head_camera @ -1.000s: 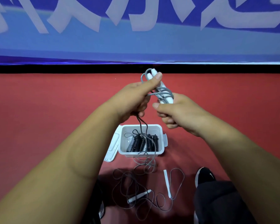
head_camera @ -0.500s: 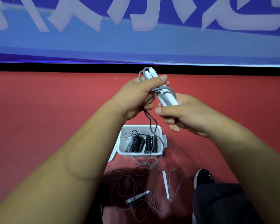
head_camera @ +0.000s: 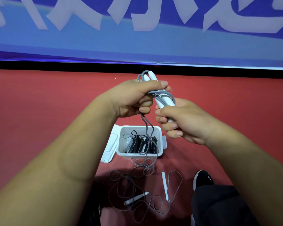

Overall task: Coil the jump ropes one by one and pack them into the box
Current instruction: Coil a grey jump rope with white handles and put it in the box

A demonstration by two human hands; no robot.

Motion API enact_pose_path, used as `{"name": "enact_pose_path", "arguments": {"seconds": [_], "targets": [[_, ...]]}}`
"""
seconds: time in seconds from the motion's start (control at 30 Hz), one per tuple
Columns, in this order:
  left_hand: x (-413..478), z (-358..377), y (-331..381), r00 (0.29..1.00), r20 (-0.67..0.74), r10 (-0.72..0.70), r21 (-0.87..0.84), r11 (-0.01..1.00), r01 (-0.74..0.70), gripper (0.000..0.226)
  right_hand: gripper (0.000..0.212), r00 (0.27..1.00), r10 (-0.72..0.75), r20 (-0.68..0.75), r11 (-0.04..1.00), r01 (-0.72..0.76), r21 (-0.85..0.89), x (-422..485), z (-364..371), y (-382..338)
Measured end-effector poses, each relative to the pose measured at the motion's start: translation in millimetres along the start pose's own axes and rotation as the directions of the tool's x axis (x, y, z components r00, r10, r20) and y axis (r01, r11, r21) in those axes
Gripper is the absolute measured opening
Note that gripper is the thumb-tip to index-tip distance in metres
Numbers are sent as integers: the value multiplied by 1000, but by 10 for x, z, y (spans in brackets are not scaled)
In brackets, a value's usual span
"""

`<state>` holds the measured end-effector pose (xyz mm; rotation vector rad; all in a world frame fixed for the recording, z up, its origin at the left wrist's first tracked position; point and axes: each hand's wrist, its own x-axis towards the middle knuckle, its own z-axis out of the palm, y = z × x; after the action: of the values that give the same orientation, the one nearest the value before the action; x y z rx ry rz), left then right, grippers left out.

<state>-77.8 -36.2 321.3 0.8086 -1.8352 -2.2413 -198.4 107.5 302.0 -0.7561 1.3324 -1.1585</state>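
I hold a grey jump rope with two white handles (head_camera: 161, 97) up in front of me, above the box. My left hand (head_camera: 136, 97) grips the handles' upper part with the cord wound round them. My right hand (head_camera: 180, 121) grips their lower ends. A loose length of grey cord (head_camera: 147, 128) hangs from my left hand down past the white plastic box (head_camera: 160, 141). Coiled black ropes (head_camera: 140, 145) lie in the box. Another grey rope with white handles (head_camera: 164, 185) lies loose on the red floor in front of the box.
The box lid (head_camera: 110, 144) leans at the box's left side. My black shoe (head_camera: 203, 178) and dark trouser leg (head_camera: 219, 206) are at the lower right. A blue banner (head_camera: 137, 43) hangs along the far edge of the red floor.
Both hands have shifted slightly lower and right with the handles; the cord has been wound further round them, and the hanging length has risen and swung over the box.
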Motion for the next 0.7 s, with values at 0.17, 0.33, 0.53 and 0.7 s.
{"name": "enact_pose_path", "arguments": {"seconds": [0.17,0.33,0.53,0.7], "targets": [[-56,-45,31,1000,19,-15,26,1000,14,20,11,999,-43,6,999,43,-11,18,24,21],[-69,-98,7,998,-66,-8,100,995,15,41,11,998,-44,-38,999,43,-31,99,23,2],[-136,-113,-24,998,-24,57,394,918,-43,47,17,966,-71,-248,977,18,-211,278,-131,58],[-263,-96,10,985,129,119,514,841,-168,38,27,954,-75,-291,937,-32,-348,332,-208,54]]}}
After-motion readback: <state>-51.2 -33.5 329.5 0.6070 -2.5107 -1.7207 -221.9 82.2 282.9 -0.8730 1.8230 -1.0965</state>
